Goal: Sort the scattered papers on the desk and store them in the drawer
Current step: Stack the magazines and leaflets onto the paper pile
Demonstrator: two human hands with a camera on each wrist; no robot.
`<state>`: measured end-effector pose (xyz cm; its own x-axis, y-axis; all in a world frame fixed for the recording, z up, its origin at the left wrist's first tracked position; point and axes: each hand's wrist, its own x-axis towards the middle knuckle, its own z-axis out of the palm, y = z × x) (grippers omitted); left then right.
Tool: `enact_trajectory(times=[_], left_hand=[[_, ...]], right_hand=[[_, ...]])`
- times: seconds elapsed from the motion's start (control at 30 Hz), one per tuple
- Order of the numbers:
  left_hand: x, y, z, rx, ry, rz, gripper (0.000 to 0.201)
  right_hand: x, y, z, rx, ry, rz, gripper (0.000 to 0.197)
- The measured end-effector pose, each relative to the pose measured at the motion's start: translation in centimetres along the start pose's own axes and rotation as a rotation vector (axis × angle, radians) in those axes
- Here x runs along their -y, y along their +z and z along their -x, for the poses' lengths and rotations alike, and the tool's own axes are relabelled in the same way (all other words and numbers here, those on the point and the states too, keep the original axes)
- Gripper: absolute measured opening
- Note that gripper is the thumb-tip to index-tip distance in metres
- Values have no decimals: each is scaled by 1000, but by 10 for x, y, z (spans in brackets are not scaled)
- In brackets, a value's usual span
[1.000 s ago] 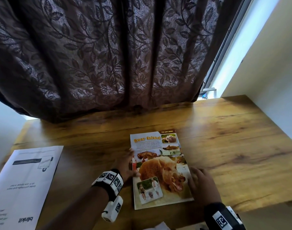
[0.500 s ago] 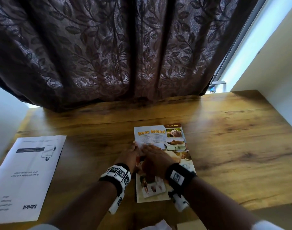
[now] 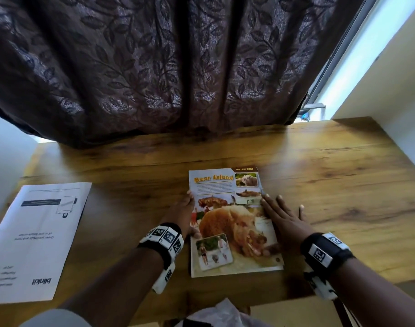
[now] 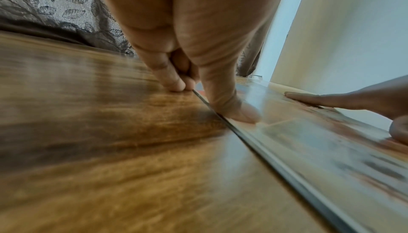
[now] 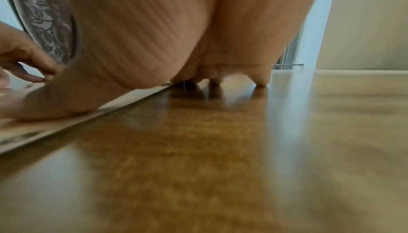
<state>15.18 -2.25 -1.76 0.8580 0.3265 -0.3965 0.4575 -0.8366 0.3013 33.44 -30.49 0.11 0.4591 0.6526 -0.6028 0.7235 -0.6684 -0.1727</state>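
A stack of colour magazine pages (image 3: 232,220) headed "Bear Island" lies in the middle of the wooden desk (image 3: 331,185). My left hand (image 3: 181,212) lies along its left edge; in the left wrist view the fingertips (image 4: 178,86) touch the desk at the pages' (image 4: 331,140) edge and the thumb rests on top. My right hand (image 3: 279,218) lies flat at the right edge, fingers spread on the wood, thumb on the page. A white printed sheet (image 3: 36,239) lies at the desk's left end. No drawer is in view.
A dark leaf-patterned curtain (image 3: 166,67) hangs over the desk's back edge. A wall (image 3: 390,102) stands at the right. Crumpled white material (image 3: 220,312) and a tan flat surface (image 3: 291,312) show below the front edge.
My right hand has moved from over the middle of the pages to their right edge and lies flat. The left hand has stayed at the left edge.
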Motion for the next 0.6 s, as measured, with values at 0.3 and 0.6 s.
enact_trajectory(times=[0.3, 0.6], left_hand=[[14, -4, 18, 12, -13, 338, 113], [131, -52, 112, -351, -374, 551, 67]], right_hand=[[7, -4, 5, -40, 7, 7, 138], [152, -20, -26, -236, -351, 92, 91]])
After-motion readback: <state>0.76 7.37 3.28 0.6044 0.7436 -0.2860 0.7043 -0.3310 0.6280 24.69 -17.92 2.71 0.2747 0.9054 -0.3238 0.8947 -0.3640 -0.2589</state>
